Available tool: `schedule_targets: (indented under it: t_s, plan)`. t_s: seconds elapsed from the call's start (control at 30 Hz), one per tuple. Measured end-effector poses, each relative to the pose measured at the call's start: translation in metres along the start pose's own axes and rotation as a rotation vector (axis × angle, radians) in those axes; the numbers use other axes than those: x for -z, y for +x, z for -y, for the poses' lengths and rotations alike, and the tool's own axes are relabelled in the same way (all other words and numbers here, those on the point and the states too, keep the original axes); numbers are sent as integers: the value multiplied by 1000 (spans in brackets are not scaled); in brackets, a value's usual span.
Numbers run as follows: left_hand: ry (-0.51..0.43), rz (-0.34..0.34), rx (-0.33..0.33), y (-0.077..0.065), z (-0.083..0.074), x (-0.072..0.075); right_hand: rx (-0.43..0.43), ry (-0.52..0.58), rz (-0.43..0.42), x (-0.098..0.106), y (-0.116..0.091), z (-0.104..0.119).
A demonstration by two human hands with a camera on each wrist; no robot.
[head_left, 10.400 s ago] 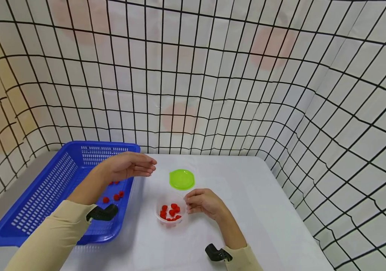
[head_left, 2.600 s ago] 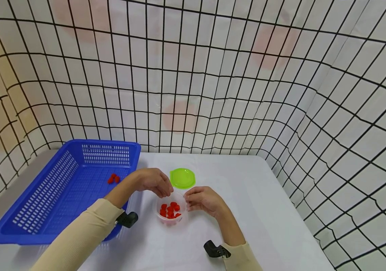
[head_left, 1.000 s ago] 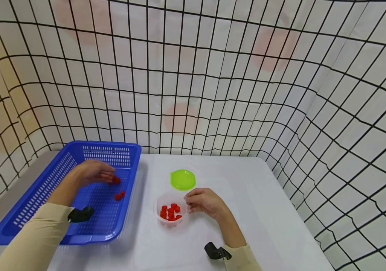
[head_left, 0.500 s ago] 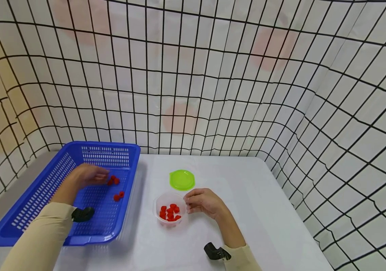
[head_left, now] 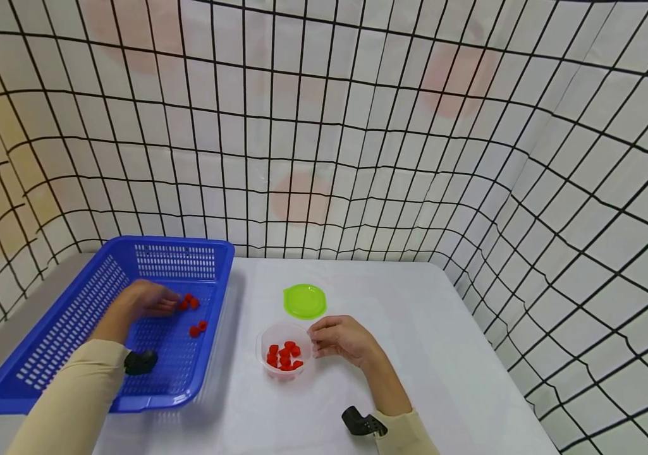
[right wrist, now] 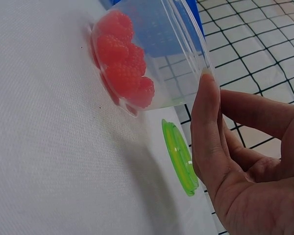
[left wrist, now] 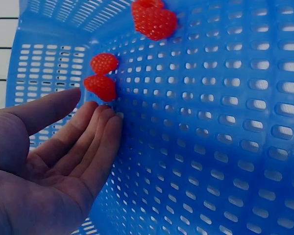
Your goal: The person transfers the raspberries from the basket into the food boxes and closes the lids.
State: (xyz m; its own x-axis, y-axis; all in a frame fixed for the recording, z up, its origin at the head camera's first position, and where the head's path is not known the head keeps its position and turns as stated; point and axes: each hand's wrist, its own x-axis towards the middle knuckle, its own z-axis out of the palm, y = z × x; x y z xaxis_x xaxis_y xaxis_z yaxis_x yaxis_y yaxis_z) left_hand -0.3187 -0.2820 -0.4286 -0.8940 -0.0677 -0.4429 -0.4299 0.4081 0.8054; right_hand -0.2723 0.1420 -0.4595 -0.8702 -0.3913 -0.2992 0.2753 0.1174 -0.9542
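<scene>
My left hand (head_left: 153,299) is inside the blue plastic basket (head_left: 130,404), fingers nearly straight and thumb apart, with nothing between them. Its fingertips lie close beside a small cluster of red raspberries (left wrist: 102,87) on the basket floor. Two more raspberries (head_left: 195,331) lie nearer the basket's right side. On the table, my right hand (head_left: 343,341) pinches the rim of a clear plastic tub (right wrist: 161,73) between thumb and fingers. Several raspberries (right wrist: 122,73) sit in the bottom of that tub, which stands upright.
A bright green lid (head_left: 305,301) lies flat on the white table (head_left: 403,309) behind the tub. White sheeting with a black grid (head_left: 324,158) rises behind the table and along both sides. The basket's perforated walls surround my left hand.
My left hand has gone from above the tub back into the basket, then shifted slightly lower beside the cluster. Over the longer span the tub gained raspberries. My right hand stayed at the rim.
</scene>
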Motion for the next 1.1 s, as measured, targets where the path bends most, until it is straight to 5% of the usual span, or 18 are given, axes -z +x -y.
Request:
schedule_targets:
  t_s: [0.5,1.1]
  plan:
    - [59,5,27,12,5,-4,5,-15,1,-1,1,0]
    - [160,-41,-2,8,5,-8,3,-16,6,-1,2,0]
